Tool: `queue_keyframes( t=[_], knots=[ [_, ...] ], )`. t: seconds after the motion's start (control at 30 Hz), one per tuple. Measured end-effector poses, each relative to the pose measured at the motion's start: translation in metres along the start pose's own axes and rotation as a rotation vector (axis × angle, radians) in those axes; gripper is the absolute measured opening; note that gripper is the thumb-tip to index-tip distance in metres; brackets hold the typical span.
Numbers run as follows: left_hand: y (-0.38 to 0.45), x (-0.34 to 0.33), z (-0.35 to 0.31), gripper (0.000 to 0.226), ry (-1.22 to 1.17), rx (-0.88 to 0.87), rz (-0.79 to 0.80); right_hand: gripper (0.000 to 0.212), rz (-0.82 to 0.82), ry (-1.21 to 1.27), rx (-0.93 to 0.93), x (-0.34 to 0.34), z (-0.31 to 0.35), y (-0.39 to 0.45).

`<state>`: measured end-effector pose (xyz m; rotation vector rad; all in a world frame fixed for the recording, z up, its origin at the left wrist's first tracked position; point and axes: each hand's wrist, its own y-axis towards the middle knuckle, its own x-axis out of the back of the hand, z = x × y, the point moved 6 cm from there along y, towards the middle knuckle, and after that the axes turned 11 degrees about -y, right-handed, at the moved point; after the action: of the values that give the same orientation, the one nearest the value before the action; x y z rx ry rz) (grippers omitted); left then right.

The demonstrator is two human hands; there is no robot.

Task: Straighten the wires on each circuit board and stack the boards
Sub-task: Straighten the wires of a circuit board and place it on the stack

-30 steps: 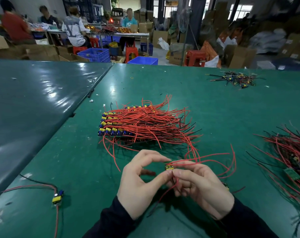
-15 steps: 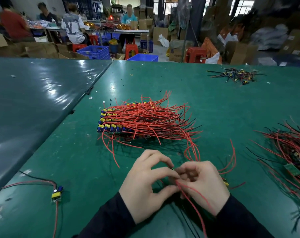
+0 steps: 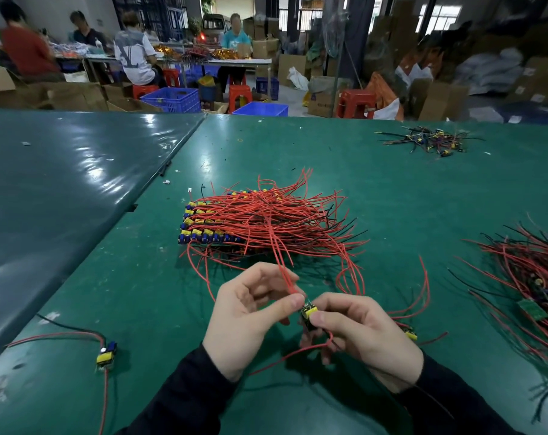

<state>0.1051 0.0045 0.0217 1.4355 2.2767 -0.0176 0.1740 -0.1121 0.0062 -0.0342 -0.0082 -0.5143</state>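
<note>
Both hands meet just above the near middle of the green table (image 3: 392,196). The right hand (image 3: 363,337) grips a small circuit board (image 3: 308,312) with a yellow part on it, thumb on the near side and forefinger curled over the far side, so the board sits at the hand's left edge, right between the two hands. The left hand (image 3: 247,318) pinches the board's red wires (image 3: 285,271) between thumb and forefinger just above the board; its other fingers are spread and loosely bent. From the pinch the wires rise up and away toward the far side, over the stack. Another red wire (image 3: 285,356) loops out under the right hand and trails to the near left across the table.

Beyond the hands lies the stack of boards (image 3: 203,227), its yellow and blue parts lined up in rows on the left and its red wires fanning out to the right. A single board (image 3: 106,356) with red and black leads lies alone at the near left. A tangled pile of boards and wires (image 3: 530,293) sits at the right edge, and another board (image 3: 410,333) peeks out just right of the right hand. A small heap of scraps (image 3: 432,141) lies at the far right. Behind the table, people sit at another bench among blue crates (image 3: 172,98) and cardboard boxes.
</note>
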Motion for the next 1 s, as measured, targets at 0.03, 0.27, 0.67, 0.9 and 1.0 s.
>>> queue_keyframes(
  t=[0.03,0.27,0.67,0.9,1.0],
  knots=[
    [0.000,0.000,0.000,0.017,0.002,0.005,0.007,0.009,0.012,0.016,-0.009,-0.001,-0.002,0.000],
    [0.002,0.002,-0.002,0.020,-0.008,-0.010,0.004,0.015,0.056,-0.038,0.068,-0.003,0.000,-0.003],
    [-0.003,-0.007,0.009,0.013,0.068,0.050,0.046,0.048,0.061,-0.100,-0.107,-0.005,-0.009,-0.001],
    [-0.001,-0.003,0.014,0.025,-0.084,0.190,0.045,0.028,0.186,-0.122,-0.074,-0.015,-0.005,-0.005],
    [-0.003,-0.007,0.015,0.012,-0.152,0.297,0.082,0.020,0.187,-0.137,-0.059,-0.015,-0.003,-0.006]
  ],
)
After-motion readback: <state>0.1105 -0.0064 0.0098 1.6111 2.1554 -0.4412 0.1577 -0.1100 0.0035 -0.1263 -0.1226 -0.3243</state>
